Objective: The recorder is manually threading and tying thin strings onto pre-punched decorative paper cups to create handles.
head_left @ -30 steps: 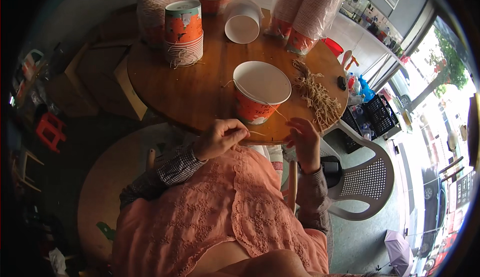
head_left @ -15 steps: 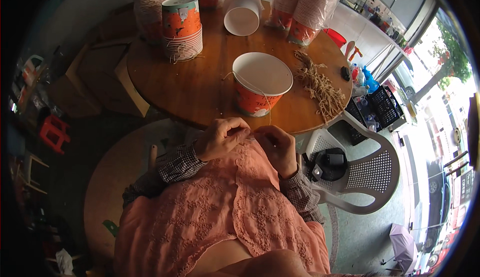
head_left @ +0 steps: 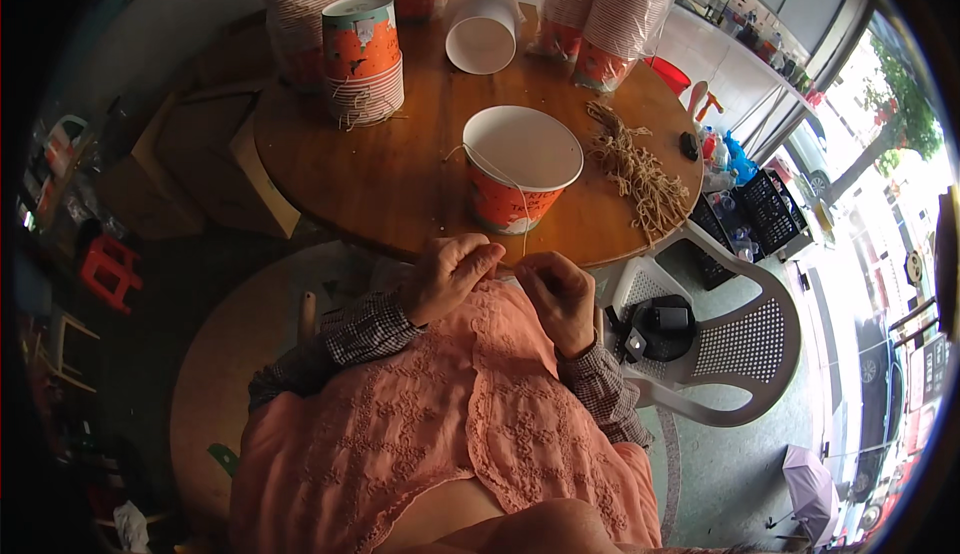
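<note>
A white-lined orange paper bucket point(head_left: 497, 204) stands upright near the table's front edge. A thin pale string point(head_left: 500, 175) hangs from its rim, crosses its front and runs down to my fingers. My right hand point(head_left: 562, 299) is closed in a pinch where the string's lower end meets its fingertips. Just to the left, my left hand point(head_left: 448, 279) is also closed, thumb against fingers; whatever it holds is too small to make out. Both hands are above my lap, in front of the table edge. A bundle of tan strings point(head_left: 640, 176) lies right of the bucket.
The round wooden table point(head_left: 330, 179) also bears a stack of orange buckets point(head_left: 362, 49) with strings, a white bucket on its side point(head_left: 482, 46), and tall bagged stacks point(head_left: 610, 29) behind. A grey plastic chair point(head_left: 745, 339) stands at the right, cardboard boxes point(head_left: 205, 154) at the left.
My hands have drawn slightly apart, the left turning a little. The hanging string has shifted left across the bucket's front. The bucket stays in place.
</note>
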Motion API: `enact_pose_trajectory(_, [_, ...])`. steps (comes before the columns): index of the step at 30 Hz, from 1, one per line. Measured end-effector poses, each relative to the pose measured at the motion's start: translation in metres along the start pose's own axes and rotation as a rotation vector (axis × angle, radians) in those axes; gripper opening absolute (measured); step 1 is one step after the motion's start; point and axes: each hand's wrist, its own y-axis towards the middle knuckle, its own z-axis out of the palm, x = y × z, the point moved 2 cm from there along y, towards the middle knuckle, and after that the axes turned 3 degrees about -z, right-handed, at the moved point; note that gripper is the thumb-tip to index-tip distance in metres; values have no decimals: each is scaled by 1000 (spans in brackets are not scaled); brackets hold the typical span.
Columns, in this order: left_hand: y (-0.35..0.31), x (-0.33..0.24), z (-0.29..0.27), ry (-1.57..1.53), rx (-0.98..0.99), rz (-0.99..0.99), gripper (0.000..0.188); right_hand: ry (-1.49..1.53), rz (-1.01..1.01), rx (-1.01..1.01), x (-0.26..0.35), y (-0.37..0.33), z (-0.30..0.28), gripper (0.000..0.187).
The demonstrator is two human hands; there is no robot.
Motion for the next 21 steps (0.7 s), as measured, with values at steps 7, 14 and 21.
enact_pose_trajectory(7, [0,-6,2,133,-100,319,7,-74,-28,22,0,1,-4,6])
enact_pose_trajectory(14, [5,-15,5,216,-109,363,14,-174,24,54,0,6,-15,7])
enact_pose_trajectory(21, [43,-5,13,296,-187,476,20,-168,-132,-188,-7,82,-72,6])
